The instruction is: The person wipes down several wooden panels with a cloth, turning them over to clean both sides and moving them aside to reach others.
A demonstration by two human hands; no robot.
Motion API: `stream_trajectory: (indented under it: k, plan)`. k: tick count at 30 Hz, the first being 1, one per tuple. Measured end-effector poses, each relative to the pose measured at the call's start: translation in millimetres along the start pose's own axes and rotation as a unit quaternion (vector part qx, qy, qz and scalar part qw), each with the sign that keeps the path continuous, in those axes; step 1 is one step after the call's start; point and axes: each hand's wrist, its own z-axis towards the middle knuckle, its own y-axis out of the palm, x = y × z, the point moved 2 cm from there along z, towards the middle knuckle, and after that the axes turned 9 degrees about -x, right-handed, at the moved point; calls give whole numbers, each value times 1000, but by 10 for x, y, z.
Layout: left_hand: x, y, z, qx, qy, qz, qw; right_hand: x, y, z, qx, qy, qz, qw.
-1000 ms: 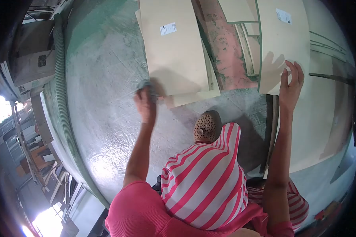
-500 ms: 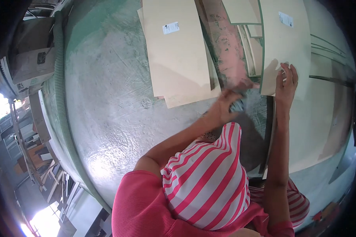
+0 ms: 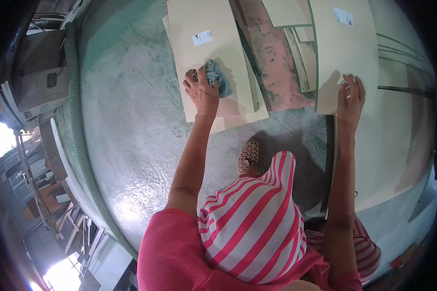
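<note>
My left hand (image 3: pixel 202 93) grips a crumpled grey-blue cloth (image 3: pixel 217 79) over the lower part of a pale board (image 3: pixel 206 56) that bears a white label (image 3: pixel 202 38). This board lies on top of another one, whose corner sticks out below. On the right, my right hand (image 3: pixel 351 97) is over the lower end of a second pale board (image 3: pixel 344 53), fingers apart and slightly bent, holding nothing. A white label (image 3: pixel 343 16) is near that board's upper end.
A ribbed green hose (image 3: pixel 74 106) runs down the left side. Wood scraps (image 3: pixel 48 199) are piled at the lower left. Between the boards lies a reddish strip (image 3: pixel 277 63). My shoe (image 3: pixel 251 157) is on the grey floor (image 3: pixel 131 131).
My left hand has moved left and up with the cloth, from the gap between the boards onto the left board. My right hand has stayed nearly in place. The shoe has come into clear view.
</note>
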Motion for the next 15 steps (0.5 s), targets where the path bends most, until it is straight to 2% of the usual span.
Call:
stream_trajectory:
  k: [1, 3, 7, 9, 11, 15]
  plan:
    - [19, 34, -40, -1, -1, -1, 1000, -23, -12, -3, 5, 12, 12, 1000]
    - [68, 39, -59, 76, 35, 74, 994, 22, -8, 29, 15, -4, -2, 1000]
    - [174, -24, -137, 84, 64, 64, 992, 28, 13, 49, 22, -15, -25, 999]
    - [94, 46, -135, 10, 71, 12, 997, 39, 49, 41, 22, -29, -35, 999]
    - [140, 62, -145, -7, 69, 48, 996, 16, 78, 42, 23, -45, -47, 998]
    - [577, 197, -415, -81, 161, -10, 983, 3, 131, 71, 17, -30, -68, 997]
